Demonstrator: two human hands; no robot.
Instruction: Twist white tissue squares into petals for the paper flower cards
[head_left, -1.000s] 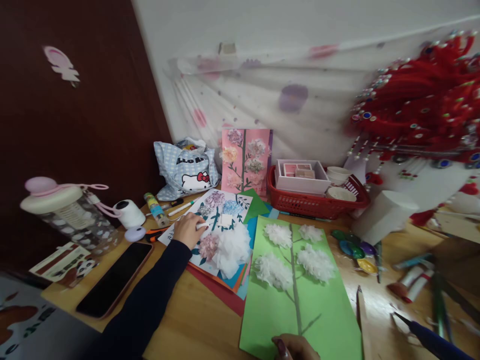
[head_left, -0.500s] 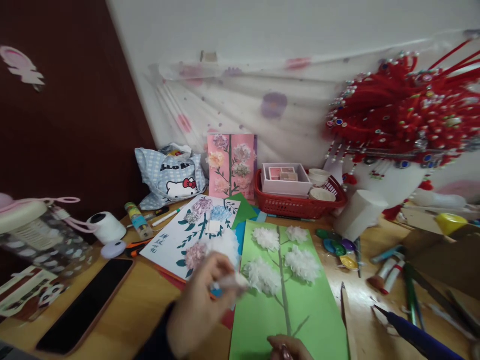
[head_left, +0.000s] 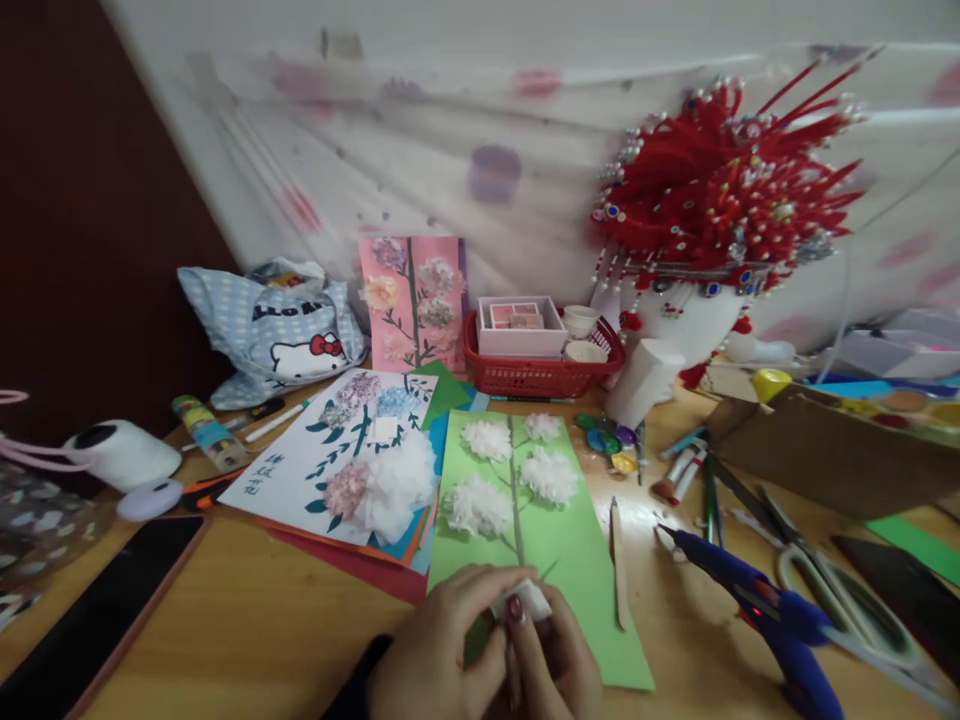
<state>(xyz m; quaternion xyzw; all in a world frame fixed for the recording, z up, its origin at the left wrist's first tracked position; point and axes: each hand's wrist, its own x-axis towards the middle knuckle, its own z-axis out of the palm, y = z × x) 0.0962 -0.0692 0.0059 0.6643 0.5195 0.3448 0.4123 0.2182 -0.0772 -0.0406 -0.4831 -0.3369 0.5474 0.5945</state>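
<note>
My left hand (head_left: pixel 442 645) and my right hand (head_left: pixel 559 665) meet over the lower part of a green sheet (head_left: pixel 577 560). Between their fingertips they pinch a small folded piece of white tissue paper (head_left: pixel 534 600). A painted thumbnail presses on it, and the lower fingers are partly hidden. The sheet bears a painted grey stem and several white ruffled paper flowers (head_left: pixel 476 505). Left of it, a white sheet (head_left: pixel 289 455) with painted leaves and coloured paper flowers carries a heap of loose white tissue (head_left: pixel 401 485).
A blue glue gun (head_left: pixel 757 590) with a red light lies at right, near scissors (head_left: pixel 825 580) and a wooden stick (head_left: pixel 619 565). A phone (head_left: pixel 105 620) is at left. Behind stand a red basket (head_left: pixel 532 378), a patterned bag (head_left: pixel 277 330) and a red beaded headdress (head_left: pixel 720 200).
My left hand has moved down and right with the white tissue paper to meet my right hand. The view has swung to the right, showing the whole glue gun and the scissors.
</note>
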